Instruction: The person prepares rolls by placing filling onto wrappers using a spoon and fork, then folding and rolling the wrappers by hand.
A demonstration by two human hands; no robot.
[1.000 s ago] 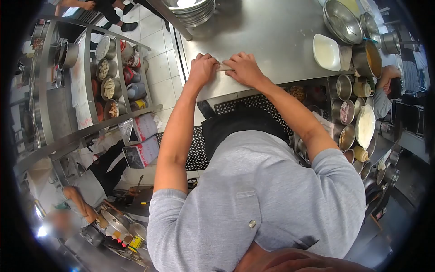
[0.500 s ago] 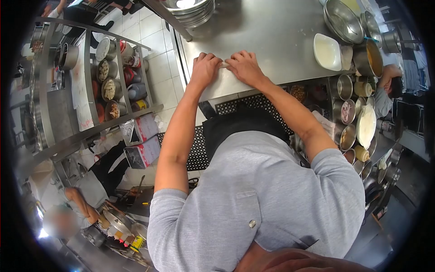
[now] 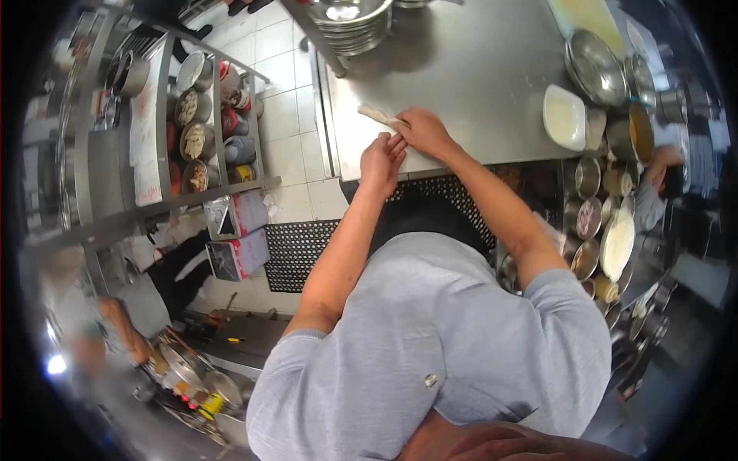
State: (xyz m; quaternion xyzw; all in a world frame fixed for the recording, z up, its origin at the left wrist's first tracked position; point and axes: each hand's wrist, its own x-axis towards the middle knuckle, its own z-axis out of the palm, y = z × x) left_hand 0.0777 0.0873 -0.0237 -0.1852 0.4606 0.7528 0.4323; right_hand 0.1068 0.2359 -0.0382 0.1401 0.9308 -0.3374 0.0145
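Bench (image 3: 480,84), viewed from the room: steel between the bowl stack (image 3: 355,38) and white dish (image 3: 550,123) gives a hand passage. Obstacles: post (image 3: 317,38) beside the stack; large bowl (image 3: 596,69) and pot (image 3: 619,138) at right; pale strip (image 3: 375,114), left hand (image 3: 381,163) and right hand (image 3: 424,131) across the near left corner.

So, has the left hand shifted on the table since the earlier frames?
Yes. Judged against the steel table, the left hand has drawn back toward the front edge, nearer the person.
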